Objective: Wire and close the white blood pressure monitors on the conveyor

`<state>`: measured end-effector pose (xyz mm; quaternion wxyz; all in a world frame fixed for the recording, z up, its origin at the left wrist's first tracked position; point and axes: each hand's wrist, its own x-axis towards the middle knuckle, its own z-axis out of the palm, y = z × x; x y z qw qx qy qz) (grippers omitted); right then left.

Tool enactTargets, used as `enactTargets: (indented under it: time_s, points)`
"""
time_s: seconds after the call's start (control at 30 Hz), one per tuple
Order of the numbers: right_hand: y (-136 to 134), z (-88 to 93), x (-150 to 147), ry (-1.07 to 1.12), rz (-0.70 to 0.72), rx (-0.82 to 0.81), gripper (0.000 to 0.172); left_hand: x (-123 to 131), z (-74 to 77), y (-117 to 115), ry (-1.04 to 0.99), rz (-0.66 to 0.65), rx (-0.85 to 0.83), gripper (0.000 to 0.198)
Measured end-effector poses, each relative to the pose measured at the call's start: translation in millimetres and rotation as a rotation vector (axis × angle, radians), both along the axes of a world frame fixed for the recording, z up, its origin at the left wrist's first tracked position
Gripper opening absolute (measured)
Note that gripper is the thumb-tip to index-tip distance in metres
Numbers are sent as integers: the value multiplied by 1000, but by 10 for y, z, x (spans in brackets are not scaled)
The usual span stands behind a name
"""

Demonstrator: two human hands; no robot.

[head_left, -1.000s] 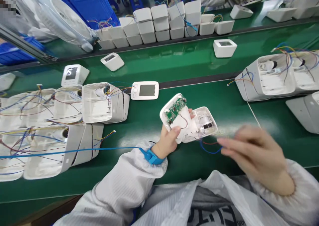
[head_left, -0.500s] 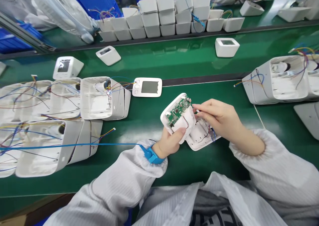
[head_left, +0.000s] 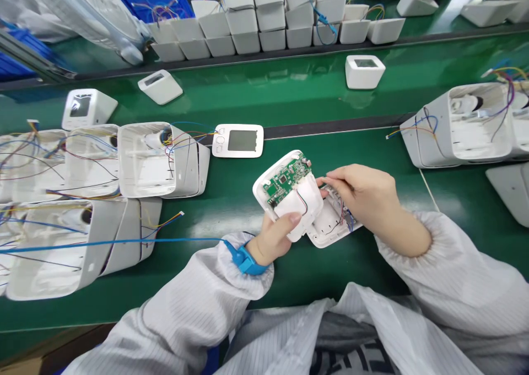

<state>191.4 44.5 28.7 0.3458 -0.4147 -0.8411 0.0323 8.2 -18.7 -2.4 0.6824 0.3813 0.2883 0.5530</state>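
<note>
My left hand [head_left: 275, 237] grips a white plastic housing panel, its thumb lying on the white inner cover [head_left: 301, 204]. A green circuit board [head_left: 287, 179] is set along the panel's upper part, with a thin dark wire running below it. Just right of the panel, my right hand [head_left: 366, 196] is closed in a pinch; what its fingertips hold is too small to make out. Beneath the hands a second white shell [head_left: 324, 234] rests on the table, with red and blue wires inside, partly hidden by the panel and my right hand.
Open white housings [head_left: 146, 166] with loose wires crowd the left, and another housing [head_left: 467, 121] stands at right. A panel with a screen [head_left: 237, 141] lies beyond my hands. A blue cord [head_left: 165, 242] runs left from my wristband [head_left: 248, 260]. Stacked white shells [head_left: 243, 28] stand behind.
The view has shifted slightly, and the held panel appears a little further left and more face-on. My right fingertips stay pinched near its edge; the small white bit seen there earlier is now hidden.
</note>
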Motion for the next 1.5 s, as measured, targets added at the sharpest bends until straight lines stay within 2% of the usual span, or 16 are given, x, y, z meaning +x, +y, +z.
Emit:
enactTargets:
  time_s: [0.17, 0.3, 0.47, 0.63, 0.77, 1.0, 1.1, 1.2, 1.23, 1.27, 1.37, 1.43, 1.5]
  points:
    - [22, -4, 19, -75, 111, 55, 19, 3, -11, 21, -64, 23, -44, 56]
    - [28, 20, 36, -115, 66, 75, 20, 3, 31, 26, -58, 2, -78, 56]
    - [25, 5, 36, -21, 7, 42, 11, 16, 63, 16, -56, 14, -118, 58]
    - [-20, 3, 18, -71, -10, 59, 24, 23, 41, 2, -30, 45, -112, 62]
    - [-44, 22, 11, -84, -31, 53, 23, 19, 6, -4, 16, 21, -86, 65]
    - [-19, 118, 20, 54, 128, -198, 16, 2, -77, -16, 82, 48, -47, 63]
    - [-33, 148, 5, 194, 102, -343, 6, -23, -50, -31, 122, 28, -25, 64]
    - [-33, 157, 1, 280, 67, -470, 11, -53, 26, -42, 123, -23, -47, 68]
    - [-26, 158, 6, 264, 78, -481, 7, -58, 49, -43, 129, -36, -61, 70]
    - [-18, 158, 13, 225, 98, -467, 1, -61, 65, -44, 137, -45, -73, 72]
    - [-3, 157, 39, 61, 139, -307, 20, -42, 51, -39, 166, -26, -48, 70]
    - [-18, 156, 44, -13, 158, -207, 22, -16, 0, -37, 205, 43, 8, 60]
    - [-56, 159, 32, -46, 200, -176, 22, 8, -57, -40, 271, 122, 57, 50]
